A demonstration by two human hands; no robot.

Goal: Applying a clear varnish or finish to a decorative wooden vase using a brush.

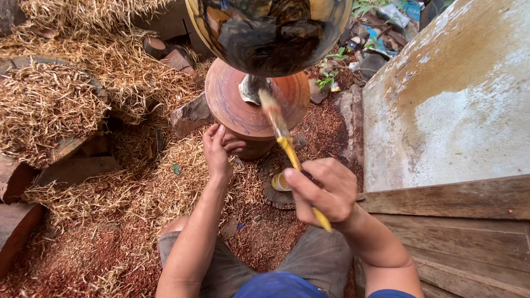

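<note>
the right hand (323, 193) is pinching a yellow-handled wooden paintbrush (284, 138) at twelve o'clock under the glossy dark rounded wooden vessel (269, 33), while the left hand (219, 149), fingers loosely curled, is steadying the round reddish wooden stand (232, 99); a loose pinch is risking smears.

1. An outdoor woodworking yard: wood shavings (49, 105) heaped over the bare ground.
2. Cut log blocks (190, 115) lie about; a round wooden stump (251, 107) serves as a stand.
3. A weathered concrete slab (452, 94) and rough planks (469, 232) stand alongside.
</note>
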